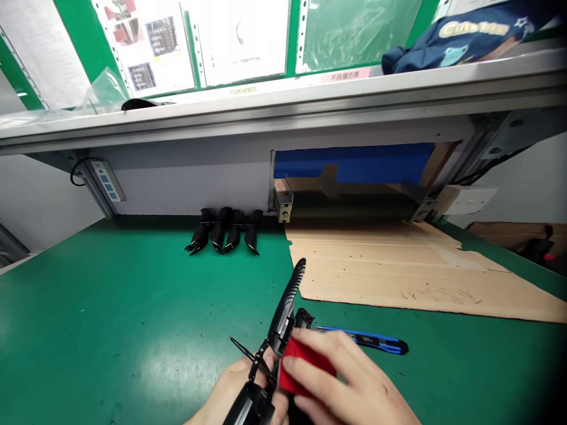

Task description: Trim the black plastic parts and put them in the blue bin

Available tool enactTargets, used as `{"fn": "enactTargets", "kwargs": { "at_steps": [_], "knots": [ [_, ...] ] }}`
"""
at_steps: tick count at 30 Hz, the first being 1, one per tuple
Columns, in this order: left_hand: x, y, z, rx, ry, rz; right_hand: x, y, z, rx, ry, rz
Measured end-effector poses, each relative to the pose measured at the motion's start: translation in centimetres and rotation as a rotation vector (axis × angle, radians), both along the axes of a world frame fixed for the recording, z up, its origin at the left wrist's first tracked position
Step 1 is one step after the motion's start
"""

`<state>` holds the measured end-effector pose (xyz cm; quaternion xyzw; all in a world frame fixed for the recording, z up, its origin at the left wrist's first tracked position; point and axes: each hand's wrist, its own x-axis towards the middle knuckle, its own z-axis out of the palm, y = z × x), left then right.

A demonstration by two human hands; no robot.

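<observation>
1 red pad (305, 369) sits pinched in our right hand (348, 375); our left hand (234, 378) curls its fingers round the black plastic part (282, 316), likely to keep it still.

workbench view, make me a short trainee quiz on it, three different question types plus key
1. The left grip holds a black assembly. What colour is the item in the right grip?
2. True or false: the blue-and-black tool lies on the green tabletop.
3. In this picture, the cardboard lies on which side of the black parts at the back? a) left b) right

Key: 1. red; 2. true; 3. b
</observation>
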<state>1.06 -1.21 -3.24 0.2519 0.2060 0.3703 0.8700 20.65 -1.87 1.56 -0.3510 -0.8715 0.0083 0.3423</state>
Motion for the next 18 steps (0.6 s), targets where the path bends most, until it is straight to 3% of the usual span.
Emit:
{"fn": "enactTargets", "kwargs": {
  "at_steps": [4,7,11,15,18],
  "knots": [
    [-0.2,0.1,0.2,-0.003,-0.015,-0.04,-0.1,0.0,0.1,-0.009,0.015,-0.04],
    [-0.3,0.3,0.4,-0.005,-0.014,-0.048,-0.2,0.0,0.2,-0.003,-0.01,0.012],
    [-0.3,0.3,0.0,-0.001,-0.009,-0.046,-0.4,-0.1,0.4,-0.038,0.019,-0.079],
    [-0.2,0.2,-0.4,0.016,0.006,-0.017,0.1,0.3,0.5,-0.032,-0.024,0.031],
    [-0.1,0.1,-0.2,0.009,-0.056,-0.02,1.0,1.0,0.1,-0.179,0.169,-0.2]
  ]
}}
